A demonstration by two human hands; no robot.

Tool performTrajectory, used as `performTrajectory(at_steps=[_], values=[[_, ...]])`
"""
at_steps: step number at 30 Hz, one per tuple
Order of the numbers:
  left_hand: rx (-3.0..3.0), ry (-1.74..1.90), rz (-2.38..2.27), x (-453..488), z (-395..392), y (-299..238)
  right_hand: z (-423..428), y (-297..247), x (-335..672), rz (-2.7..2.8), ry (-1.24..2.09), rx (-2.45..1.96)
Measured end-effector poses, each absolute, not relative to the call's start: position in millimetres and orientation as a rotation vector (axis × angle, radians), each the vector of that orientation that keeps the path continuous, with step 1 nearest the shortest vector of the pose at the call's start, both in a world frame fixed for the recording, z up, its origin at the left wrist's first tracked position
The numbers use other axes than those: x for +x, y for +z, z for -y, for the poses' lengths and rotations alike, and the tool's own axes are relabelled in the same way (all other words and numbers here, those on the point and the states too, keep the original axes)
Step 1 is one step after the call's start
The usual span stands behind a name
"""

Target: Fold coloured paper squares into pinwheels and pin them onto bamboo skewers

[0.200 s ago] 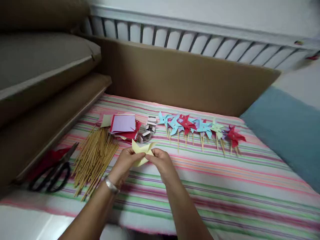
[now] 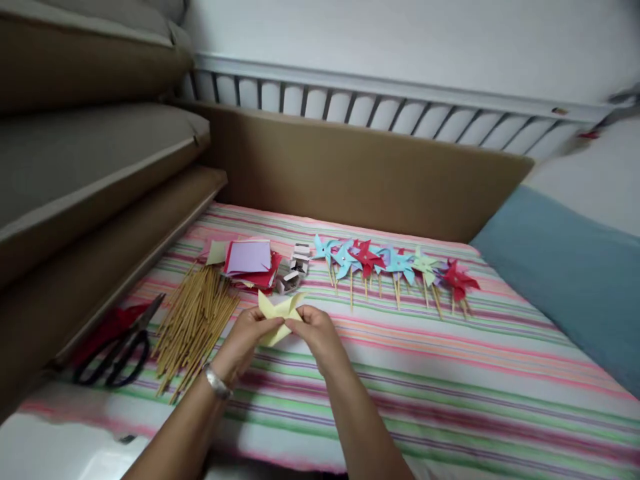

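A pale yellow paper pinwheel (image 2: 280, 308), with no stick visible on it, is held between both hands above the striped cloth. My left hand (image 2: 249, 337), with a silver bracelet at the wrist, pinches it from the left. From the other side my right hand (image 2: 316, 332) grips it, and the two thumbs meet near its centre. Fingers behind the paper are hidden. To the left of my hands lies a pile of thin wooden sticks (image 2: 196, 327). Just beyond them is a stack of coloured paper squares (image 2: 249, 257), beside several small open boxes (image 2: 295, 269).
Finished-looking pinwheels on sticks, such as a red one (image 2: 459, 280), lie in a row at the back right. Black-handled scissors (image 2: 121, 348) rest at the left near red material. A brown board (image 2: 350, 170) stands behind the striped cloth (image 2: 450, 380); stacked cushion-like slabs (image 2: 105, 153) border the left.
The camera view has shifted slightly, so the scene sits a little lower in the picture. Both hands still hold the yellow paper, with the thumbs at its centre.
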State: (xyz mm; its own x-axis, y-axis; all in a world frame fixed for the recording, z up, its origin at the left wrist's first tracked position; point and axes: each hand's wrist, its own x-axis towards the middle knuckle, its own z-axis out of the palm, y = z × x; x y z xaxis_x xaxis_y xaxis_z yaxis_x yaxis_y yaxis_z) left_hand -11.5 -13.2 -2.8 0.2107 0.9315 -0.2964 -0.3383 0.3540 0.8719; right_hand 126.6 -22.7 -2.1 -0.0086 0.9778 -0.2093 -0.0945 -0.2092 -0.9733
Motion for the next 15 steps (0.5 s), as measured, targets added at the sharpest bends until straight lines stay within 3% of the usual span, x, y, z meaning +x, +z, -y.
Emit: performTrajectory(at_steps=[8,15], values=[[0.777,0.984,-1.037,-36,76,3,85,-1,131,1.173,1.38,-1.231],[0.503,1.018,-0.916,-111,173,-9,211,-62,194,1.603,0.48,-1.514]])
